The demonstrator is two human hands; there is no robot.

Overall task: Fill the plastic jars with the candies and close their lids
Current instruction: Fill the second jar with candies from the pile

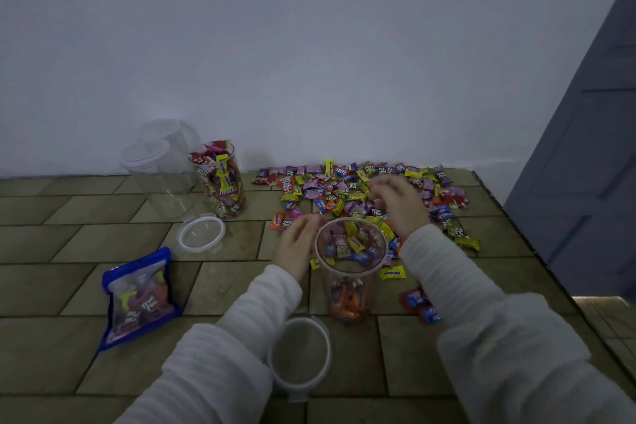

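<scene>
an open jar (349, 272), part filled, stands just in front of the candy pile (361, 193), likely to keep each transfer short. the left hand (297, 244) rests against its rim, fingers relaxed, steadying it. the right hand (395, 200) lies over the pile beyond the jar; its grip cannot be told through blur.

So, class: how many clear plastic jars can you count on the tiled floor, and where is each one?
4: two empty clear plastic jars by the wall at far left, a full jar beside them, and a part-filled jar between the hands. None looks hidden.
</scene>
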